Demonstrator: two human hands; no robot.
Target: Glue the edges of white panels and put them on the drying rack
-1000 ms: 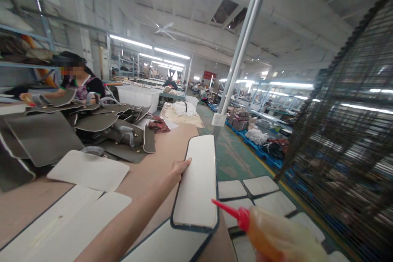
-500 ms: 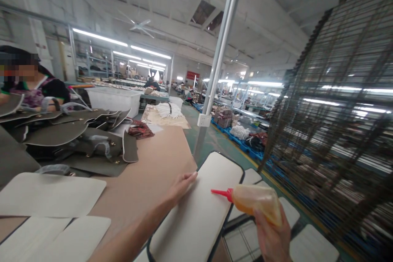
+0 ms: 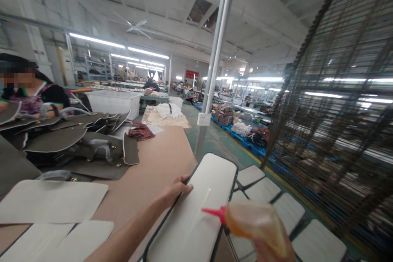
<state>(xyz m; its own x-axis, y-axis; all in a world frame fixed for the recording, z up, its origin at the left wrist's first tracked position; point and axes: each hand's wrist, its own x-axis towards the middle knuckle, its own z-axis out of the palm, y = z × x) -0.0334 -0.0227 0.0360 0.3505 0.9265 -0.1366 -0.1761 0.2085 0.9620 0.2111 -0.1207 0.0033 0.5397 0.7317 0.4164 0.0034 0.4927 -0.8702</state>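
My left hand (image 3: 173, 191) grips the left edge of a long white panel with a dark border (image 3: 196, 208), which juts over the right edge of the brown table (image 3: 156, 159). My right hand (image 3: 270, 249), only partly in view at the bottom, holds an orange squeeze bottle (image 3: 254, 221) with a red nozzle. The nozzle tip sits just above the panel's right side.
More white panels (image 3: 52, 200) lie on the table at left, and others (image 3: 276, 200) rest on a lower rack to the right. Olive bag pieces (image 3: 76, 139) are piled beyond, with a seated person (image 3: 27, 94) behind them. A metal pole (image 3: 215, 61) and a wire rack (image 3: 337, 110) stand nearby.
The bottle has come down and leftward, bringing its nozzle over the panel. The panel has shifted slightly left under my left hand.
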